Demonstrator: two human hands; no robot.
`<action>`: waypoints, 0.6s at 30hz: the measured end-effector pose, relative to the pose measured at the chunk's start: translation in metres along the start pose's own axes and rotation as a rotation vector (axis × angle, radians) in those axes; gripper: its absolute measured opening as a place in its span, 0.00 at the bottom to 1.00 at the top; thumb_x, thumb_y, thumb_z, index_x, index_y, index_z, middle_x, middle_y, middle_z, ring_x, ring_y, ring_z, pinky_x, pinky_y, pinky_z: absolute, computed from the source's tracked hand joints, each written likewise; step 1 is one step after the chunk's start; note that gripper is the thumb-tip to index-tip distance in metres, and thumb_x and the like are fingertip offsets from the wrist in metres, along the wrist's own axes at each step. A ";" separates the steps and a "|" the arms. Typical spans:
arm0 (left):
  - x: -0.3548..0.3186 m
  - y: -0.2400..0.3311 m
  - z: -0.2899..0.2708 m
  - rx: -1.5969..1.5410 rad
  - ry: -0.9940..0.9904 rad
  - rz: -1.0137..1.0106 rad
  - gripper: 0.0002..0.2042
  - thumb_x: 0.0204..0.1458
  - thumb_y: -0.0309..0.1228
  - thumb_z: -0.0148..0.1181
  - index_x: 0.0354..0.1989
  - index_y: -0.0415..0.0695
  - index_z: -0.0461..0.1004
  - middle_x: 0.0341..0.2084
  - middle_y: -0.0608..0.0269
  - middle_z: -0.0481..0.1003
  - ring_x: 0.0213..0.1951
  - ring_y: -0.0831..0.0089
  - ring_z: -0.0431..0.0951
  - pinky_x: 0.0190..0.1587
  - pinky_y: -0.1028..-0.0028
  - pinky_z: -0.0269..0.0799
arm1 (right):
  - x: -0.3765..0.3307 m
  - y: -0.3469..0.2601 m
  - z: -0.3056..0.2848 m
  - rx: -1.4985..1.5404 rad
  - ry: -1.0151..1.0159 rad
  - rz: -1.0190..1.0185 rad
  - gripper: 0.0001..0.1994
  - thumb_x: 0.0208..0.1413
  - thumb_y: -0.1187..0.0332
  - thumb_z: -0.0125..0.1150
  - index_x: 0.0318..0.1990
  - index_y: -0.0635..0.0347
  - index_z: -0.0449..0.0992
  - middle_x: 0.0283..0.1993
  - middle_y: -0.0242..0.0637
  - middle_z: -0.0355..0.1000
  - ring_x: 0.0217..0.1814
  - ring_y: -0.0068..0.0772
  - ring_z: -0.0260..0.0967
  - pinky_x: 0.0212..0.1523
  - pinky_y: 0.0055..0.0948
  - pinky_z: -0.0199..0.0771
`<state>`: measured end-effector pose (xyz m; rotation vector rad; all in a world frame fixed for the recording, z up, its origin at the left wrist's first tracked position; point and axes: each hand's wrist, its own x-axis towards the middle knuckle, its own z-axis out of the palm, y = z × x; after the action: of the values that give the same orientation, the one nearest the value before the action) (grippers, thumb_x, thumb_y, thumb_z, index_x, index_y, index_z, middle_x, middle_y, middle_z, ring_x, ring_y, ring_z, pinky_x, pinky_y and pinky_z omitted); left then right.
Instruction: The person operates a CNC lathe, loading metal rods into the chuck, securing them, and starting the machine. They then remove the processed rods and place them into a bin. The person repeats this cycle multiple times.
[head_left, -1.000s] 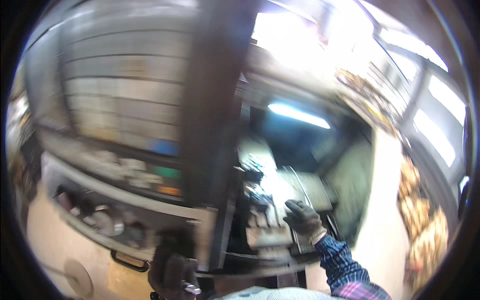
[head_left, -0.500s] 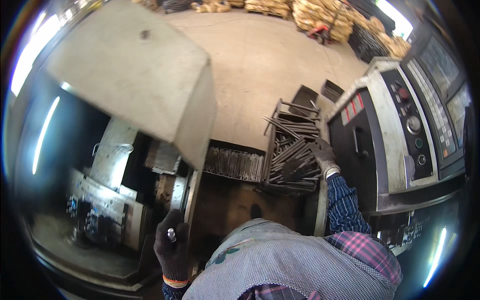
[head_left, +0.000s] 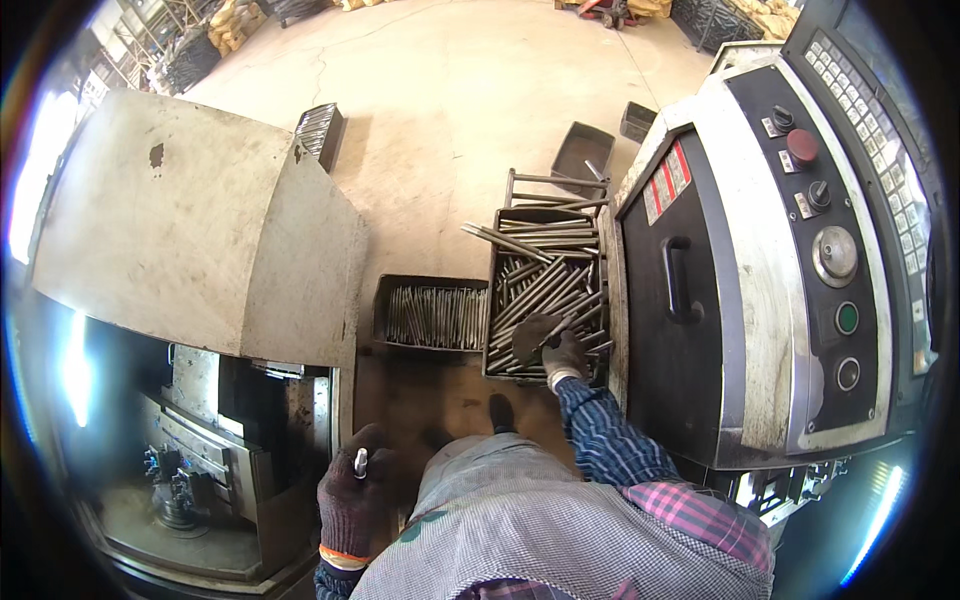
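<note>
My left hand [head_left: 352,490], in a dark knitted glove, is closed round a metal rod [head_left: 361,461], whose shiny end sticks up from the fist. It is held low at the left, beside the machine opening. In a dark glove too, my right hand [head_left: 566,357] is over the near end of a crate [head_left: 488,300] heaped with loose metal rods [head_left: 540,290]. Its fingers are bent round a rod [head_left: 562,326] among the pile; the glove partly hides the grip. A dark flat piece [head_left: 534,338] lies on the rods just left of this hand.
Left of the crate stands a bin [head_left: 380,318] of upright-packed rods. An open machine [head_left: 200,480] with a pale cover [head_left: 180,220] is at my left. At my right is a machine with a door handle [head_left: 678,280] and control panel [head_left: 790,240]. Small bins [head_left: 583,152] stand beyond the crate.
My right hand has moved from the crate's right side to its near end and closed on a rod. My left hand still holds its rod. The whole view has shifted.
</note>
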<state>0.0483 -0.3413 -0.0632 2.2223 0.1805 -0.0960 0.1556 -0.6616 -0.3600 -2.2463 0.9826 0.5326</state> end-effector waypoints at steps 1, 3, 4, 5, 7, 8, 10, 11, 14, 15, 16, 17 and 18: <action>0.001 0.009 0.001 -0.001 -0.009 -0.033 0.15 0.60 0.31 0.62 0.53 0.40 0.78 0.40 0.59 0.80 0.39 0.73 0.79 0.42 0.72 0.76 | 0.004 -0.002 0.008 -0.009 0.009 0.022 0.25 0.67 0.60 0.54 0.69 0.55 0.62 0.72 0.52 0.59 0.61 0.55 0.71 0.60 0.51 0.77; 0.003 0.018 0.006 0.047 -0.015 -0.045 0.15 0.59 0.31 0.64 0.53 0.40 0.78 0.42 0.57 0.81 0.42 0.71 0.80 0.45 0.71 0.77 | 0.007 -0.003 0.020 0.021 0.052 0.063 0.25 0.67 0.61 0.54 0.69 0.56 0.62 0.71 0.52 0.59 0.60 0.54 0.72 0.54 0.50 0.81; 0.004 0.017 0.012 0.090 -0.009 -0.026 0.15 0.59 0.31 0.65 0.53 0.40 0.78 0.42 0.57 0.81 0.42 0.71 0.81 0.45 0.71 0.77 | 0.009 -0.003 0.023 0.031 0.076 0.080 0.26 0.67 0.61 0.54 0.69 0.56 0.61 0.71 0.53 0.59 0.60 0.54 0.72 0.52 0.49 0.82; 0.005 0.017 0.016 0.133 -0.004 -0.008 0.15 0.58 0.31 0.66 0.53 0.40 0.78 0.43 0.56 0.81 0.42 0.71 0.81 0.44 0.71 0.77 | 0.010 -0.002 0.027 0.079 0.127 0.070 0.24 0.65 0.62 0.55 0.67 0.57 0.63 0.65 0.54 0.65 0.55 0.55 0.74 0.46 0.50 0.83; 0.010 0.025 0.023 0.162 -0.046 0.006 0.16 0.57 0.31 0.67 0.53 0.40 0.78 0.43 0.55 0.82 0.42 0.71 0.82 0.45 0.71 0.78 | 0.016 0.000 0.027 0.140 0.108 0.056 0.23 0.64 0.64 0.56 0.64 0.59 0.65 0.62 0.55 0.67 0.52 0.55 0.76 0.45 0.50 0.82; 0.013 0.029 0.026 0.176 -0.065 0.012 0.16 0.57 0.31 0.67 0.53 0.40 0.78 0.44 0.55 0.82 0.43 0.71 0.82 0.45 0.71 0.78 | 0.021 0.004 0.027 0.149 0.096 0.042 0.22 0.63 0.65 0.57 0.62 0.60 0.66 0.59 0.55 0.69 0.51 0.55 0.76 0.45 0.50 0.82; 0.018 0.037 0.027 0.245 -0.121 0.034 0.17 0.57 0.31 0.67 0.54 0.43 0.78 0.45 0.54 0.82 0.45 0.67 0.83 0.46 0.70 0.79 | 0.031 0.015 0.027 0.145 0.066 0.006 0.19 0.60 0.67 0.59 0.58 0.63 0.70 0.53 0.55 0.73 0.49 0.55 0.77 0.44 0.49 0.81; 0.019 0.041 0.029 0.275 -0.123 0.068 0.17 0.57 0.31 0.66 0.54 0.43 0.77 0.46 0.53 0.81 0.45 0.66 0.84 0.47 0.69 0.79 | 0.029 0.013 0.012 0.263 0.008 0.029 0.15 0.58 0.69 0.60 0.50 0.66 0.75 0.45 0.55 0.77 0.45 0.54 0.78 0.42 0.47 0.80; 0.025 0.057 0.031 0.348 -0.190 0.106 0.20 0.57 0.34 0.67 0.58 0.45 0.75 0.50 0.53 0.80 0.48 0.62 0.83 0.48 0.68 0.80 | 0.061 0.040 -0.003 0.282 -0.192 -0.181 0.09 0.56 0.67 0.62 0.37 0.65 0.80 0.37 0.50 0.80 0.35 0.45 0.79 0.37 0.41 0.78; 0.032 0.062 0.034 0.367 -0.235 0.126 0.22 0.58 0.35 0.67 0.60 0.45 0.73 0.51 0.53 0.80 0.49 0.61 0.83 0.49 0.68 0.80 | 0.066 0.049 -0.003 0.810 -0.286 0.151 0.10 0.57 0.67 0.62 0.36 0.66 0.81 0.37 0.46 0.80 0.35 0.37 0.78 0.36 0.38 0.78; 0.035 0.066 0.035 0.388 -0.270 0.129 0.23 0.58 0.36 0.67 0.61 0.46 0.72 0.52 0.53 0.79 0.50 0.60 0.83 0.50 0.67 0.80 | 0.058 0.062 -0.018 0.842 -0.323 -0.261 0.07 0.59 0.71 0.61 0.36 0.68 0.81 0.37 0.40 0.80 0.36 0.31 0.77 0.38 0.33 0.79; 0.034 0.067 0.037 0.343 -0.289 0.137 0.25 0.57 0.36 0.67 0.63 0.45 0.71 0.53 0.53 0.79 0.51 0.58 0.83 0.50 0.67 0.80 | 0.020 0.039 -0.052 1.021 -0.371 -0.205 0.06 0.60 0.73 0.60 0.37 0.67 0.81 0.38 0.38 0.80 0.38 0.29 0.77 0.41 0.31 0.79; 0.036 0.073 0.038 0.338 -0.314 0.169 0.25 0.58 0.36 0.67 0.63 0.45 0.71 0.53 0.53 0.79 0.51 0.58 0.82 0.50 0.67 0.80 | -0.017 0.016 -0.087 1.210 -0.403 -0.146 0.06 0.61 0.75 0.59 0.38 0.67 0.81 0.39 0.35 0.79 0.40 0.28 0.76 0.43 0.29 0.80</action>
<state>0.0951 -0.4119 -0.0343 2.5097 -0.2107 -0.4053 0.1423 -0.7212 -0.2932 -1.0530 0.6309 0.1928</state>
